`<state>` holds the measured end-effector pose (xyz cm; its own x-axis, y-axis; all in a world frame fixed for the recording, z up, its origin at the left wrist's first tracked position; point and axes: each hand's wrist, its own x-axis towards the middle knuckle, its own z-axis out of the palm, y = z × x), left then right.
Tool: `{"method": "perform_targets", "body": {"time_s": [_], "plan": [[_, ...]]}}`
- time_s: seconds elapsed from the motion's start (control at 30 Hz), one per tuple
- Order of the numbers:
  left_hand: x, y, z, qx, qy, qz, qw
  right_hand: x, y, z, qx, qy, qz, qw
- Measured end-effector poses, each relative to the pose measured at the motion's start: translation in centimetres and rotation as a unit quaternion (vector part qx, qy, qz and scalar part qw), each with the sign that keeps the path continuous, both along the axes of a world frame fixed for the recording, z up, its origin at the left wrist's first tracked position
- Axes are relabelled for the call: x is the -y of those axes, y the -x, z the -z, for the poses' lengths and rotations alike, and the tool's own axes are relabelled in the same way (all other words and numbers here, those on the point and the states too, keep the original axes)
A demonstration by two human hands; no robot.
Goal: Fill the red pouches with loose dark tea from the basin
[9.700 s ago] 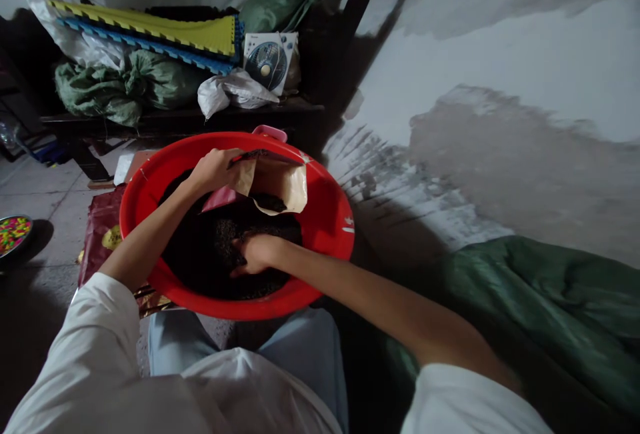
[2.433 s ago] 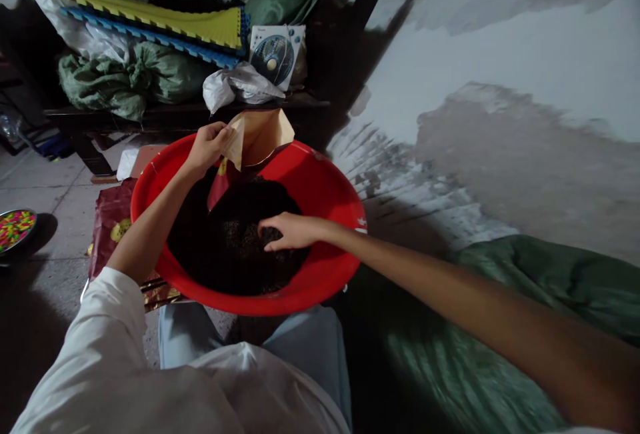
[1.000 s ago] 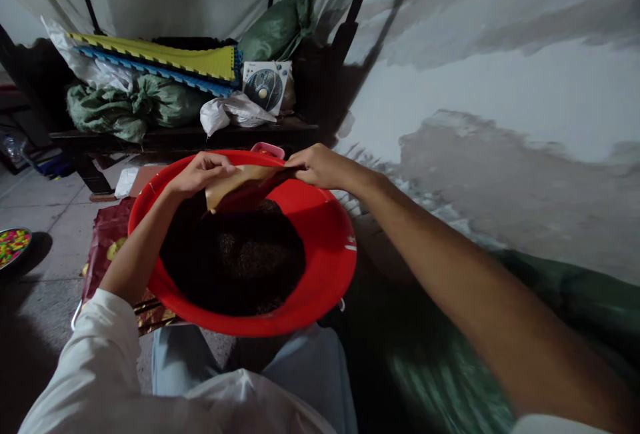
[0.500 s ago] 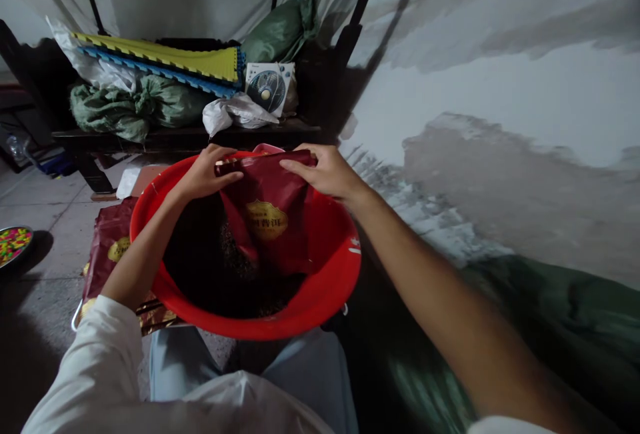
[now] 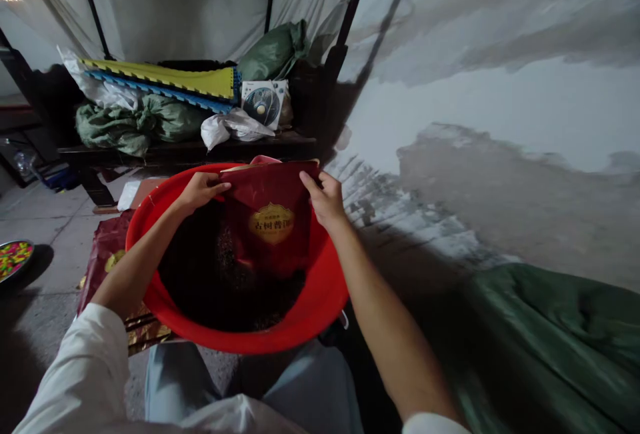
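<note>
A dark red bag (image 5: 265, 194) with a gold label stands upright in a large red basin (image 5: 280, 339). Its top edge is stretched flat between my hands, and its lower end meets dark loose leaves (image 5: 200, 281) inside the basin. My left hand (image 5: 201, 192) pinches the bag's upper left corner. At the upper right corner, my right hand (image 5: 325, 199) grips with the thumb on the front; the fingers behind are partly hidden. The basin sits just above my knees.
More dark red bags (image 5: 103, 244) lie left of the basin. A tray of colourful pieces (image 5: 14, 257) is on the floor at far left. Behind stands a dark wooden bench (image 5: 200, 153) with sacks, foam mats (image 5: 165, 79) and a fan box (image 5: 263, 104). Green sacking (image 5: 555, 314) lies at right.
The bag's top edge, rolled down before, is now unrolled and straight, with the label facing me more fully. My right hand has turned more upright. The view has shifted slightly.
</note>
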<state>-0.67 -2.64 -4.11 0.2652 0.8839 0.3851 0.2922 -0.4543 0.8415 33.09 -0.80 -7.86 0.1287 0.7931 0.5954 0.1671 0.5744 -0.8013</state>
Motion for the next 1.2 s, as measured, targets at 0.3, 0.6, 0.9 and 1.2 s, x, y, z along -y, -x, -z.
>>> {"method": "perform_targets", "body": {"time_s": [0.3,0.6,0.9,1.2], "plan": [[2.2,-1.6,-1.8,-0.025,-0.19,-0.095,0.977,1.0,-0.1,0.9,-0.047,-0.085,0.053,0.994],[1.2,-0.8,-1.6,0.032,-0.21,-0.15,0.966,1.5,0.6,1.1,-0.035,-0.059,-0.008,0.998],[1.4,-1.3,-1.4,0.06,-0.209,-0.109,0.97,1.6,0.7,0.9,-0.091,-0.011,-0.07,0.993],[1.6,-1.3,-1.6,0.067,-0.199,-0.066,0.975,1.8,0.1,0.1,-0.046,-0.034,-0.043,0.997]]}}
